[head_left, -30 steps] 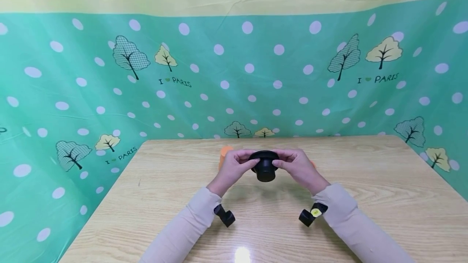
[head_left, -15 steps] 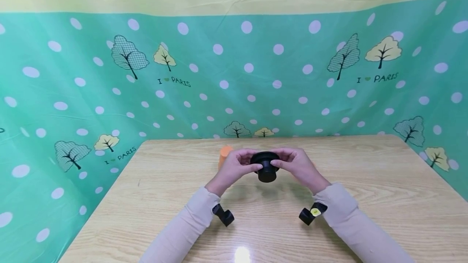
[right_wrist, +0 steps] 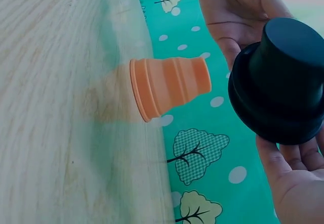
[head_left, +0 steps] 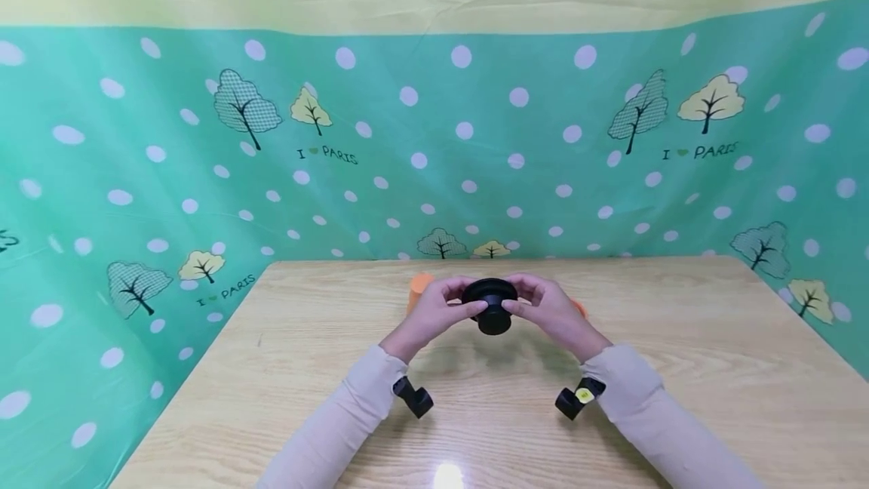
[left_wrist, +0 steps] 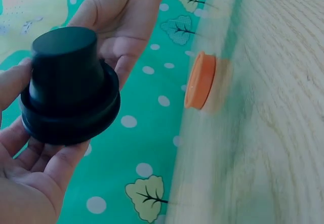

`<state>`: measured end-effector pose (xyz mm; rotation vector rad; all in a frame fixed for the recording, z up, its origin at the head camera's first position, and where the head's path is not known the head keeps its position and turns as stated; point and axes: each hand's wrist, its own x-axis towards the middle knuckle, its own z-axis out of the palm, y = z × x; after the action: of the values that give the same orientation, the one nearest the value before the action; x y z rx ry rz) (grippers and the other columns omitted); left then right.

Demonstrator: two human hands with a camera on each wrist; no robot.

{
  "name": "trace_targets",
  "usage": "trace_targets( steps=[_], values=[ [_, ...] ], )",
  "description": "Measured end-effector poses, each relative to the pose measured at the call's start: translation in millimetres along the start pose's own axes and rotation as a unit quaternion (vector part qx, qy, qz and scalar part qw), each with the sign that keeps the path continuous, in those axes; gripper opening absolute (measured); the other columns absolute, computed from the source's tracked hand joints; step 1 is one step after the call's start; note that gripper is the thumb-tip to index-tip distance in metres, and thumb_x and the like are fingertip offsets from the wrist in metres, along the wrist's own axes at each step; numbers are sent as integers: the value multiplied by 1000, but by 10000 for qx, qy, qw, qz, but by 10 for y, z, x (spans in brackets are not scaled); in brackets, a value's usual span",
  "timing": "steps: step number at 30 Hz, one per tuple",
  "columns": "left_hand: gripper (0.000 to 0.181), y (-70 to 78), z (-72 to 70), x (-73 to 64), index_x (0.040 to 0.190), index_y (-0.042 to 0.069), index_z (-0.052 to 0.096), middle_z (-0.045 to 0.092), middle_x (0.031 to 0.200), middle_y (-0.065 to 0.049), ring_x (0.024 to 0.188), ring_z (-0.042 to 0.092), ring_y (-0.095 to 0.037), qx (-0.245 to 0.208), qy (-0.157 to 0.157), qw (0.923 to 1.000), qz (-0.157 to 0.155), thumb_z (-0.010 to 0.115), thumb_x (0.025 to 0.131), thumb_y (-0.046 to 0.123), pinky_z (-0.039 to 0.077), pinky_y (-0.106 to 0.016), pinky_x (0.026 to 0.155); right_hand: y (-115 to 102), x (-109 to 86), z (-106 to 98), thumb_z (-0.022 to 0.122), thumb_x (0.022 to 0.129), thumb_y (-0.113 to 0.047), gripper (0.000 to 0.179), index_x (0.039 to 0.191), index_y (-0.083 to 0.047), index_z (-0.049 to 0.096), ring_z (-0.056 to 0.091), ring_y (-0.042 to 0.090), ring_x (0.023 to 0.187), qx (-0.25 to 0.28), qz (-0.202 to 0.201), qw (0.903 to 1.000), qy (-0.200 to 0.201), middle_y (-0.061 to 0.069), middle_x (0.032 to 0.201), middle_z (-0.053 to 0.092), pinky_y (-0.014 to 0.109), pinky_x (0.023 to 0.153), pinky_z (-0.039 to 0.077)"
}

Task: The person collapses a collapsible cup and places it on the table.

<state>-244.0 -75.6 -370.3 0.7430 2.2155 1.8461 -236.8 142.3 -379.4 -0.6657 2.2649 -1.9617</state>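
Note:
A black stepped cup (head_left: 494, 323), wide at the rim and narrow at the end, hangs above the table between both hands. In the left wrist view the narrow end of this black cup (left_wrist: 66, 72) points up. My left hand (head_left: 433, 314) grips its left side, thumb on the narrow part and fingers under the wide rim. On the other side my right hand (head_left: 553, 314) holds it the same way, so the two thumbs sit close together. The right wrist view shows the black cup (right_wrist: 291, 62) partly folded into its wide ring.
Behind my left hand stands an orange ribbed cup (head_left: 419, 285), wide rim down in the right wrist view. A low orange round piece (head_left: 580, 308) lies behind my right hand. The wooden table (head_left: 305, 368) ends at a green dotted cloth (head_left: 380, 134).
Both thumbs have shifted slightly inward on the narrow part of the black cup. The cup tilts a little differently, and the arms stay nearly in place.

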Motion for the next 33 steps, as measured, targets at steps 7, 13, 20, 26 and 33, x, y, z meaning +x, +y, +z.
trace_targets(
  steps=[7, 13, 20, 26, 33],
  values=[
    [23, 11, 20, 45, 107, -2, 63, 64, 98, -5, 89, 59, -12, 0, 67, 10000, -66, 67, 88, 10, 52, -26, 75, -37, 10, -14, 66, 90, -15, 37, 121, 3, 56, 58, 15, 105, -275, -64, 9996, -46, 14, 109, 63, 26, 89, 48],
    [21, 25, 27, 65, 103, -4, 61, 62, 95, -5, 86, 59, -11, 0, 97, 9999, 84, 68, 87, 9, 53, -27, 77, -53, 24, -15, 67, 89, -16, 34, 117, 2, 59, 59, 17, 102, -523, -146, 9985, 56, 12, 105, 64, 27, 87, 49],
    [22, 23, 39, 56, 102, -5, 62, 63, 98, -11, 87, 59, -11, 133, 297, 9990, 300, 69, 86, 8, 53, -27, 79, -42, 30, 15, 68, 87, -12, 32, 114, 4, 60, 60, 12, 95, -438, -336, 9984, 123, 15, 101, 63, 24, 81, 51],
    [16, 1, 47, 70, 99, -4, 64, 65, 98, -14, 86, 58, -11, 415, 416, 9971, 484, 67, 87, 5, 52, -24, 72, -30, 36, 48, 67, 87, -8, 27, 110, 4, 62, 60, 10, 91, -591, -505, 9965, 295, 15, 96, 64, 22, 76, 52],
    [21, 155, 71, 16, 107, -7, 63, 66, 98, -15, 84, 57, -9, 336, 552, 9977, 224, 62, 91, 6, 50, -21, 70, -18, 47, 63, 67, 86, -3, 22, 105, 7, 63, 59, 7, 82, -726, -713, 9920, 741, 10, 88, 65, 19, 70, 50]
  ],
)
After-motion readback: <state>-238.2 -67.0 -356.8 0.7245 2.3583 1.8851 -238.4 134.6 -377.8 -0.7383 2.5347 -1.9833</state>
